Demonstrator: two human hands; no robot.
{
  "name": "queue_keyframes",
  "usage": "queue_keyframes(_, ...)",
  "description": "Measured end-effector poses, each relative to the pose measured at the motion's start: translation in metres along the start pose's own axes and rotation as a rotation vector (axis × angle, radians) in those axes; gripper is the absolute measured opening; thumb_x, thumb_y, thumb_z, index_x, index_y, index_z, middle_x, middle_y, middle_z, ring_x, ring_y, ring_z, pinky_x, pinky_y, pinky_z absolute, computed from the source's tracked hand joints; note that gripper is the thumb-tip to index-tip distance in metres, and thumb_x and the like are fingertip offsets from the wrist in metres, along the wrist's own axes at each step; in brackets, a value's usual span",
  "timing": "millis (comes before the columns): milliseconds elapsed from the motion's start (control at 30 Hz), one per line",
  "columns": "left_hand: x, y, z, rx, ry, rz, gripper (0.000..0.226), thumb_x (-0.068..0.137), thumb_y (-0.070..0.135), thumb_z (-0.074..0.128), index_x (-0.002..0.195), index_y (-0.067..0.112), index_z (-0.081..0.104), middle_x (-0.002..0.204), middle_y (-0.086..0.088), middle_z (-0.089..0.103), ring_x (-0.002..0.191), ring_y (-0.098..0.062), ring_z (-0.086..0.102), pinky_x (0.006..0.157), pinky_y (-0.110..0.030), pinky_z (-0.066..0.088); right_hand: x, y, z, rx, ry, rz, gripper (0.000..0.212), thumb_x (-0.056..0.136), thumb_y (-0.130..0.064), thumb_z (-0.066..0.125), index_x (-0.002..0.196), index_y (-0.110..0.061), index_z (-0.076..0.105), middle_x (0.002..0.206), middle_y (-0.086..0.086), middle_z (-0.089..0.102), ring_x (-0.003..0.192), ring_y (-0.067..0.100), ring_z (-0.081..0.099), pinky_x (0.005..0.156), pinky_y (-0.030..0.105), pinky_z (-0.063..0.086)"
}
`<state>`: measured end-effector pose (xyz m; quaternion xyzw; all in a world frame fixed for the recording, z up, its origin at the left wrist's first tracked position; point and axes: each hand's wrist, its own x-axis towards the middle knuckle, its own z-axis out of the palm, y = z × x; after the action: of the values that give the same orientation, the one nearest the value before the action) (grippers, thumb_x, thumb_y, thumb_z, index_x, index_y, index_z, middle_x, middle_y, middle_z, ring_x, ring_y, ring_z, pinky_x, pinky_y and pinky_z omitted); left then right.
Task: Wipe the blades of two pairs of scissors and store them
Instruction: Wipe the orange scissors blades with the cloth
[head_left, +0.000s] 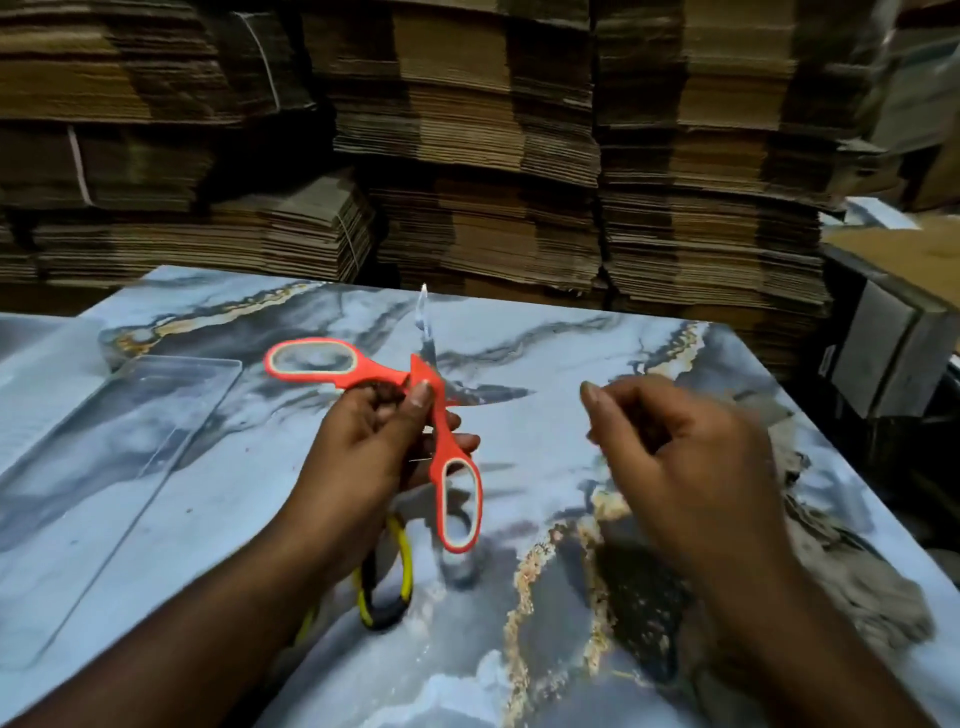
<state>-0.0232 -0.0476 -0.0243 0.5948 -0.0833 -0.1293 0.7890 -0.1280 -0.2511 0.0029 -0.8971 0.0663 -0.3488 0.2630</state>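
The orange scissors (415, 410) hang above the marble-patterned table (597, 597), spread wide — one blade pointing away, glinting and blurred. The left hand (363, 447) pinches them at the pivot, thumb on top. The right hand (685, 457), nearer the brown cloth (878, 597), hovers with fingers loosely curled, holding nothing. Yellow-and-black scissors (387, 582) lie under the left wrist; a clear plastic case (130, 431) waits to the left.
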Motion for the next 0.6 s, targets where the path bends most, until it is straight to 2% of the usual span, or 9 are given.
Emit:
queue_keyframes(100,0.004,0.007,0.006,-0.002,0.009,-0.025,0.023,0.107,0.03,0.054,0.11,0.008,0.061,0.085,-0.007,0.074,0.073,-0.029,0.079,0.057,-0.038,0.063,0.02,0.038,-0.029,-0.313,0.022,0.142,0.008,0.098,-0.033,0.072,0.096,-0.03,0.079,0.085,-0.011,0.074,0.079,0.006,0.068,0.062,0.026,0.045)
queue_keyframes(167,0.007,0.01,0.012,0.002,-0.009,-0.023,0.022,0.108,0.03,0.052,0.108,0.01,0.061,0.081,-0.007,0.07,0.064,-0.026,0.076,0.053,-0.037,0.062,0.023,0.062,-0.04,-0.314,-0.03,0.217,0.015,0.094,-0.015,0.073,0.097,-0.03,0.075,0.085,-0.012,0.067,0.084,-0.009,0.059,0.068,0.014,0.042)
queue_keyframes(200,0.009,0.01,0.015,-0.002,-0.021,-0.011,0.022,0.109,0.029,0.051,0.107,0.01,0.061,0.079,-0.007,0.068,0.06,-0.025,0.074,0.053,-0.036,0.062,0.023,0.072,-0.043,-0.327,-0.043,0.264,0.019,0.092,-0.011,0.072,0.095,-0.03,0.073,0.087,-0.011,0.066,0.086,-0.008,0.056,0.071,0.014,0.041)
queue_keyframes(233,0.011,0.011,0.018,-0.004,-0.027,0.0,0.022,0.109,0.028,0.051,0.107,0.009,0.062,0.078,-0.006,0.067,0.057,-0.024,0.073,0.054,-0.035,0.062,0.023,0.082,-0.042,-0.38,-0.053,0.317,0.018,0.091,-0.011,0.072,0.093,-0.029,0.073,0.091,-0.003,0.068,0.092,0.003,0.061,0.073,0.024,0.043)
queue_keyframes(300,0.013,0.008,0.02,0.007,-0.022,0.002,0.023,0.109,0.029,0.052,0.108,0.008,0.063,0.078,-0.006,0.067,0.057,-0.024,0.073,0.055,-0.035,0.062,0.023,0.096,-0.038,-0.473,-0.102,0.404,0.003,0.089,-0.019,0.073,0.089,-0.022,0.072,0.089,0.007,0.068,0.094,0.032,0.066,0.07,0.033,0.04)
queue_keyframes(333,0.013,0.006,0.021,0.011,-0.018,-0.002,0.024,0.108,0.03,0.053,0.108,0.008,0.063,0.078,-0.006,0.068,0.059,-0.024,0.074,0.054,-0.037,0.062,0.023,0.102,-0.033,-0.5,-0.135,0.442,0.011,0.088,-0.027,0.075,0.087,-0.019,0.069,0.082,0.006,0.064,0.09,0.035,0.067,0.068,0.034,0.038)
queue_keyframes(400,0.011,0.003,0.02,0.019,-0.02,-0.012,0.025,0.107,0.032,0.054,0.107,0.008,0.064,0.079,-0.008,0.07,0.061,-0.025,0.075,0.052,-0.042,0.062,0.021,0.111,-0.024,-0.5,-0.178,0.459,0.026,0.088,-0.041,0.076,0.086,-0.018,0.064,0.077,0.005,0.063,0.089,0.036,0.069,0.065,0.035,0.037)
queue_keyframes(500,0.008,0.0,0.016,0.039,-0.007,-0.026,0.029,0.107,0.033,0.054,0.111,0.006,0.064,0.077,-0.006,0.071,0.061,-0.025,0.075,0.053,-0.045,0.062,0.022,0.114,-0.013,-0.372,-0.123,0.443,0.036,0.096,-0.056,0.066,0.095,-0.021,0.071,0.09,0.008,0.077,0.095,0.035,0.07,0.069,0.036,0.044)
queue_keyframes(600,0.007,0.002,0.012,0.042,0.009,-0.018,0.029,0.106,0.033,0.055,0.112,0.006,0.065,0.08,-0.005,0.072,0.061,-0.025,0.074,0.055,-0.047,0.062,0.026,0.112,-0.004,-0.332,-0.099,0.492,0.048,0.091,-0.066,0.068,0.098,-0.018,0.068,0.095,0.01,0.076,0.096,0.037,0.069,0.072,0.038,0.047)
